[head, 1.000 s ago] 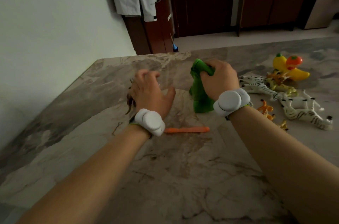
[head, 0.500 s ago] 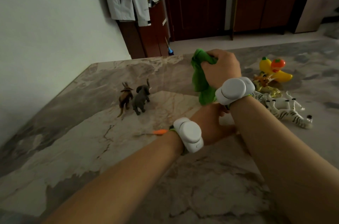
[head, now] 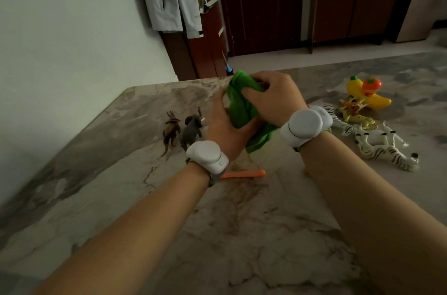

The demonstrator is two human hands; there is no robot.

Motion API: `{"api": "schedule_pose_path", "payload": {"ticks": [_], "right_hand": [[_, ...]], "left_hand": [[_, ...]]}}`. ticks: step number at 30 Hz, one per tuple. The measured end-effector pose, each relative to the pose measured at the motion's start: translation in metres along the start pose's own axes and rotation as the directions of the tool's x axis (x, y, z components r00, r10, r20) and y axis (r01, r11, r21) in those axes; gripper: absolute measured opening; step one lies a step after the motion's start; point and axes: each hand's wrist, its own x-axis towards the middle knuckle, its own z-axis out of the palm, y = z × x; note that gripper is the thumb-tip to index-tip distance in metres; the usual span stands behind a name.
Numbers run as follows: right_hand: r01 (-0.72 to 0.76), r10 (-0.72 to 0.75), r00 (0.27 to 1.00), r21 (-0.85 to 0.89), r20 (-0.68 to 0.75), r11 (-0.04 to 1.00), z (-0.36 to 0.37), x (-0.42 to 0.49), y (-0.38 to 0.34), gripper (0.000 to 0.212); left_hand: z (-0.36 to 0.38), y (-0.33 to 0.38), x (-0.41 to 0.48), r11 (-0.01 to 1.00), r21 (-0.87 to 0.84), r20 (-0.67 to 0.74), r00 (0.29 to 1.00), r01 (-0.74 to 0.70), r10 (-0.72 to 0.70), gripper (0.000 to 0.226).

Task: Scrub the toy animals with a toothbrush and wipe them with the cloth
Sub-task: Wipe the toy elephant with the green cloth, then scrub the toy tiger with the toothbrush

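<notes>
Over the middle of the bench, held up off the marble: green cloth, bunched and squeezed between both hands. Right hand clamped over the top of it, grip closed tight on the fabric. Left hand cupped underneath, fingers wrapped into the folds; can't tell whether a toy sits hidden inside the bundle. Probably the wiping step, so worth keeping the cloth wrapped all round whatever's in there and twisting a bit rather than just squeezing, and getting into legs and ears if it's a figure.

Just behind the left wrist, lying flat on the bench: orange toothbrush, untouched, only partly visible. Off to the left, standing upright side by side: brown animal and grey elephant, maybe finished already. Over on the right, a loose pile lying on their sides: zebras, spotted cat, with a yellow banana toy further back. Plenty left to scrub, by the look of it.
</notes>
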Motion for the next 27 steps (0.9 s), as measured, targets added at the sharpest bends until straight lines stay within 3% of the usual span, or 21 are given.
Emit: {"api": "schedule_pose_path", "payload": {"ticks": [4,6,10,15,17,21,27], "right_hand": [[0.024,-0.02,0.993,-0.032,0.113,0.999,0.008,-0.006,-0.001,0.032],[-0.009,0.02,0.989,-0.073,0.149,0.997,0.004,-0.008,0.001,0.037],[-0.006,0.113,0.966,-0.416,0.232,0.909,-0.016,-0.01,0.002,0.06],[0.014,0.322,0.898,-0.752,0.299,0.659,-0.042,-0.023,0.009,0.038],[-0.033,0.398,0.88,-0.801,0.261,0.597,-0.047,-0.029,0.02,0.041],[-0.119,0.472,0.855,-0.808,0.212,0.578,-0.052,-0.038,0.034,0.041],[-0.161,0.463,0.867,-0.774,0.185,0.612,-0.047,-0.041,0.035,0.035]], "left_hand": [[-0.008,-0.003,0.003,0.993,0.083,-0.025,0.996,-0.088,0.09,0.026],[-0.015,-0.004,0.004,0.972,0.209,-0.015,0.993,-0.111,0.116,0.017],[-0.043,-0.004,0.008,0.973,0.227,-0.048,0.998,0.05,-0.04,0.044],[-0.055,0.002,-0.001,0.939,0.304,-0.062,0.987,0.16,-0.148,0.045],[-0.058,0.004,-0.006,0.947,0.279,-0.047,0.987,0.158,-0.151,0.031],[-0.065,0.006,-0.018,0.95,0.285,-0.03,0.992,0.129,-0.126,0.02],[-0.092,-0.006,-0.025,0.91,0.385,-0.028,0.987,0.154,-0.155,0.011]]}}
